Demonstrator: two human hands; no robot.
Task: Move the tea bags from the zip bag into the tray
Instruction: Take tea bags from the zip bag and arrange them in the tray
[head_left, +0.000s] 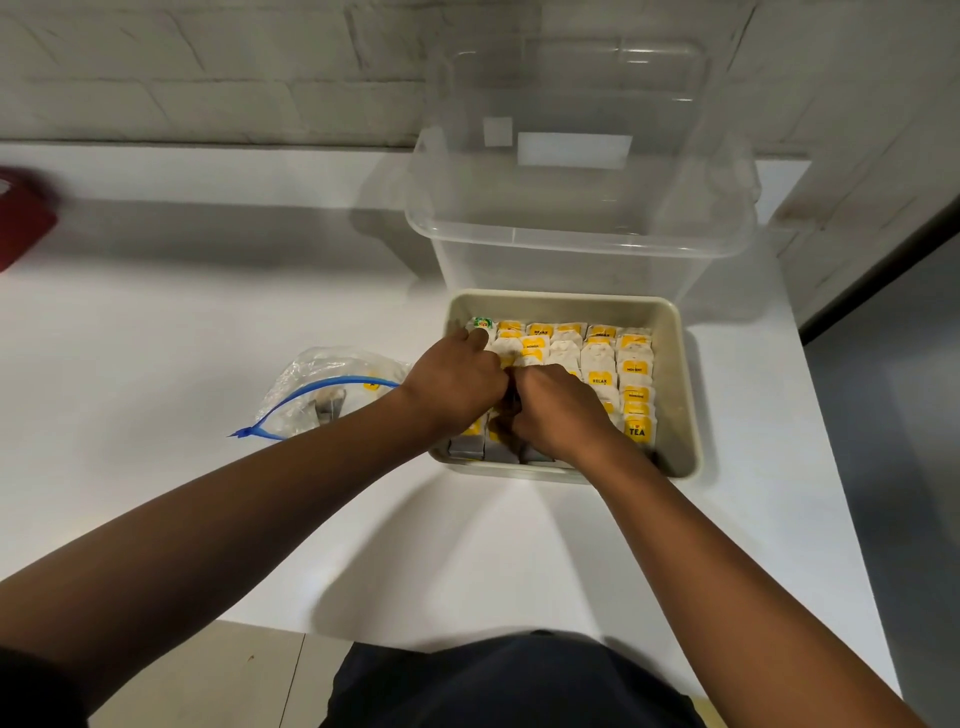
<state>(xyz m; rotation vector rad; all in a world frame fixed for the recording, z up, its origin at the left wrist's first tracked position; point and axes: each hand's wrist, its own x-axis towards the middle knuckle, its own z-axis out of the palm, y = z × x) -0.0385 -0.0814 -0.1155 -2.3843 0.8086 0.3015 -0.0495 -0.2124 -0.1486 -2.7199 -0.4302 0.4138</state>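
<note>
- The desk (208, 322) is white and carries everything; a clear lidless tub (576, 218) stands at its far side against the brick wall, with a blurred red thing (21, 218) at the far left edge.
- The tray (680, 395), beige and rectangular, sits just in front of the tub, its long sides running away from the person.
- The tea bags (634, 374) stand packed in rows that run front to back along the tray, yellow tags upward; the right-hand rows look full, so most of the task seems done.
- The zip bag (322, 389) lies on the desk just left of the tray, apart from both hands, its blue zip strip arched open toward the person. It looks nearly spent; something dark shows inside, perhaps the last bags, though I cannot tell.
- The left hand (452, 387) reaches in over the tray's left wall, knuckles up, fingers (475, 338) curled down among the left rows. The forefinger tip touches the bag with a green tag at the far left corner.
- The right hand (556, 410) sits touching the left one, fingers bent down into the middle rows. Whether either hand pinches a bag or only presses the rows straight is hidden beneath the knuckles.
- The deciding relation: the zip bag lies to the left, so the left hand is the nearer for the next fetch, by my judgement.
</note>
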